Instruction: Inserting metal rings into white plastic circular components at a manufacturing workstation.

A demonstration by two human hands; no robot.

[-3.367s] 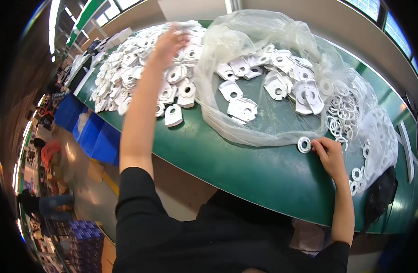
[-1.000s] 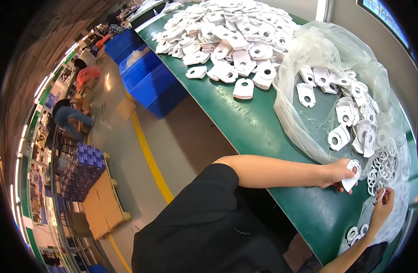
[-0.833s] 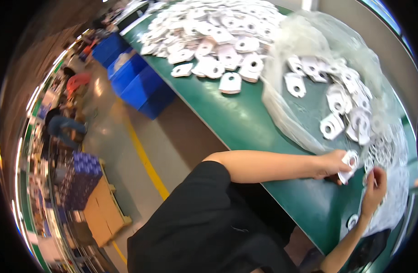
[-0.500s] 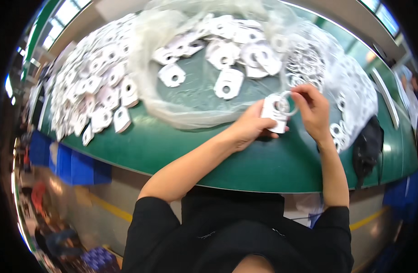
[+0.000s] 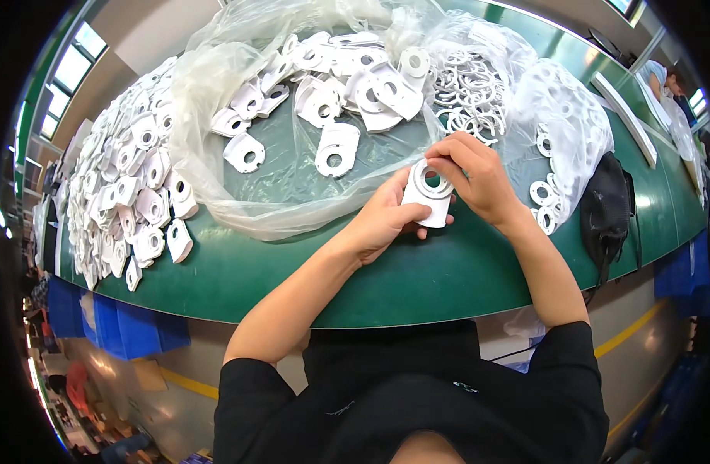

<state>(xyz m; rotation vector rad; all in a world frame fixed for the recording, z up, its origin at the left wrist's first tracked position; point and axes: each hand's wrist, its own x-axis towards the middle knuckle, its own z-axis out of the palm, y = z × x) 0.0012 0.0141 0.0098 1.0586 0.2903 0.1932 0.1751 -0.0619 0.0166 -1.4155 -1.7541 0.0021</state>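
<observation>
My left hand [image 5: 380,220] is closed around a white plastic plate [image 5: 428,215] with a round hole, its thumb pressed on the lower face. A white ring [image 5: 421,188] lies on the plate around that hole. The fingertips of my right hand [image 5: 479,179] pinch the ring's upper edge, against the plate's top. Both hands are above the green table [image 5: 332,286], near its front edge. Similar white plates [image 5: 337,151] lie beyond my left hand on a clear plastic bag [image 5: 285,224]. Past my right hand is a pile of loose white rings [image 5: 467,85].
A large heap of white plates [image 5: 131,170] covers the table's left. At right are a clear bag of flat white rings [image 5: 564,108], a black bag [image 5: 606,205] and a long white strip [image 5: 626,120]. Blue bins [image 5: 134,321] stand below the left edge. Another person [image 5: 657,81] is at the far right.
My right hand has brought the ring down from a tilted position over the plate to lie around its hole. The whole view has shifted, with the piles now further left in it.
</observation>
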